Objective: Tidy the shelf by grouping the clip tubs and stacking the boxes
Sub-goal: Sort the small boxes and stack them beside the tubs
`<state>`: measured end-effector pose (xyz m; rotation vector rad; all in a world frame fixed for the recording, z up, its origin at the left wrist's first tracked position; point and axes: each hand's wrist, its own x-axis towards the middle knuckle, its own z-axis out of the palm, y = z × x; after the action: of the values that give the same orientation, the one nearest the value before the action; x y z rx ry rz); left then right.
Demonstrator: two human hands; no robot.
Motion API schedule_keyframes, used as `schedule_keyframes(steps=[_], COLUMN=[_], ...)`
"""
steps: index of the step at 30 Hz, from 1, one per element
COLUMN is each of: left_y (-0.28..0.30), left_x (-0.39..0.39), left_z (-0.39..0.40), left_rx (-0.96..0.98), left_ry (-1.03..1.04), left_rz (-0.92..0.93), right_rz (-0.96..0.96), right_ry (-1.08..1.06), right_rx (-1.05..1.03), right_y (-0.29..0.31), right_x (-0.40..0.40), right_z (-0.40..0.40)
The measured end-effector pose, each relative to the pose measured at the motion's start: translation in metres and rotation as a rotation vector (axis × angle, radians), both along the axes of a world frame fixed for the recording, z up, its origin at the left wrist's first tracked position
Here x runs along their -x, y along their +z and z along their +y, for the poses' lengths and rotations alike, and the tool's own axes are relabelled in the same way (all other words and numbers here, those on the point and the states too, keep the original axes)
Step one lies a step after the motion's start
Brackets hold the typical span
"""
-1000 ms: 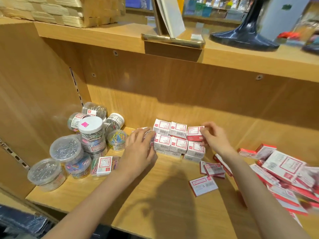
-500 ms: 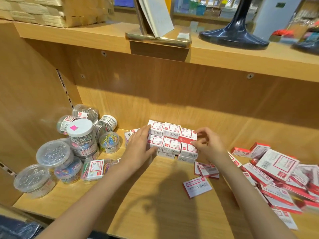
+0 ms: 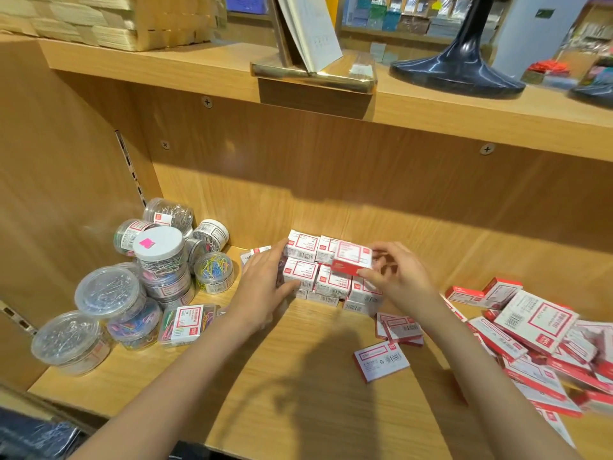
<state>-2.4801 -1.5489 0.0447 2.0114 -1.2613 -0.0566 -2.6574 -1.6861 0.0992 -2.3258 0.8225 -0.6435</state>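
Observation:
A block of small red-and-white boxes (image 3: 300, 275) stands stacked at the back middle of the wooden shelf (image 3: 298, 376). My left hand (image 3: 265, 287) presses against the block's left side with its fingers fairly straight. My right hand (image 3: 396, 277) pinches one small red-and-white box (image 3: 351, 260) and holds it tilted just above the block's right end. Clear clip tubs (image 3: 159, 257) are grouped in the left corner, some stacked, with a flat clip case (image 3: 189, 323) lying in front of them.
A loose heap of larger red-and-white boxes (image 3: 534, 327) fills the right side of the shelf. Single boxes (image 3: 381, 360) lie near my right forearm. The upper shelf carries a wicker basket (image 3: 109, 21), a book stand (image 3: 311, 74) and a dark lamp base (image 3: 457, 71).
My right hand has lifted the box at the block's top right off the stack and tilted it. My left hand stays against the left side. The camera shifted a little.

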Motion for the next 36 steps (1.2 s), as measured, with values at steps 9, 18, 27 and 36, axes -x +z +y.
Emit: schedule_keyframes(steps=[9,18,27,36], left_y=[0.000,-0.009,0.007,0.006], left_x=[-0.005,-0.014,0.004,0.015], left_z=[0.021,0.026,0.020,0.023], left_rx=[0.013,-0.164,0.053,0.183], left_ry=[0.089,0.074,0.044,-0.030], left_rz=[-0.044,-0.339,-0.123,0.014], right_rz=[-0.031,0.074,0.019,-0.098], right_ry=[0.109,0.030,0.148,0.322], right_rx=[0.018,0.376,0.355,0.150], right_y=[-0.022,-0.033,-0.026,-0.025], right_x=[-0.059,-0.013,-0.042,-0.055], right_z=[0.037,0.021,0.036,0.050])
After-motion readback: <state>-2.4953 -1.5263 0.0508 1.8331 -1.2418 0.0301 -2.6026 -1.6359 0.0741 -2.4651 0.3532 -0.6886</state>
